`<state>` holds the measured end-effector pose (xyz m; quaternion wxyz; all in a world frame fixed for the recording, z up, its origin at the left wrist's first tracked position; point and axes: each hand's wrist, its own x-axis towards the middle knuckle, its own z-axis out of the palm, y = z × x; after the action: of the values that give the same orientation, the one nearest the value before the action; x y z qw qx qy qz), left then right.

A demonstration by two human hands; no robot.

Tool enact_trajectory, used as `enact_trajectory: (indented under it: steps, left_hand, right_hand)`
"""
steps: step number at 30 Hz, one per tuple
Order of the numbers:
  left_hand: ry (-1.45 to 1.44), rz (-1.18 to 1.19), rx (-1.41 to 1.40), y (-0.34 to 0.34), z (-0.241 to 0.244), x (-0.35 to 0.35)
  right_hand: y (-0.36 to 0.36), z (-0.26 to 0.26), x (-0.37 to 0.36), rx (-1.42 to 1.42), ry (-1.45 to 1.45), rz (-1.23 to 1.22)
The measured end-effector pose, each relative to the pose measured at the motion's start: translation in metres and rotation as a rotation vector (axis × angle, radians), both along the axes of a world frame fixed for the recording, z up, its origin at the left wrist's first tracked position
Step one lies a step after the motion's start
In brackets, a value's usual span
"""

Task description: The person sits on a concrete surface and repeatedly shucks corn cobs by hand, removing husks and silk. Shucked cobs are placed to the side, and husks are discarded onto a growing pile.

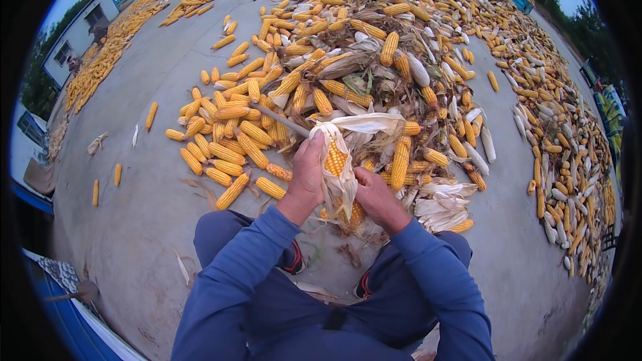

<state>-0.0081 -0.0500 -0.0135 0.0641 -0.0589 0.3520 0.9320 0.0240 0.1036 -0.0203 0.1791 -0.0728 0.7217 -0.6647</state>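
Note:
My left hand [308,170] grips an ear of corn [335,159] whose pale dry husk is partly peeled, with yellow kernels showing through the gap. A thin rod [281,119] juts out from this hand toward the upper left. My right hand [375,193] closes on the husk at the ear's lower right side. Loose husk leaves [371,123] spread to the right from the ear's top. Below the hands, between my knees, more yellow kernels show behind hanging husk; whether they belong to another ear I cannot tell.
Husked yellow cobs [228,153] lie heaped at the left front. A large pile of corn and dry husks [351,65] rises ahead, and a long heap [556,160] curves along the right. Torn husks [444,205] lie by my right knee. People are beside the far-left corn rows [108,55].

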Motion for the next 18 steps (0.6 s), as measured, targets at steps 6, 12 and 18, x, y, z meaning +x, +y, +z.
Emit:
enact_trajectory:
  steps: [6,12,18]
  left_hand:
    - [0.040,-0.034,-0.081,0.012,0.017,0.010]
    - [0.129,-0.121,-0.161,0.015,0.012,0.019]
    - [0.207,-0.236,-0.341,0.025,-0.002,0.032]
  right_hand:
    - [0.007,-0.025,-0.005,-0.071,0.072,-0.028]
    - [0.006,-0.016,0.000,-0.204,0.113,-0.053]
    - [0.007,-0.007,0.001,-0.379,0.077,-0.172]
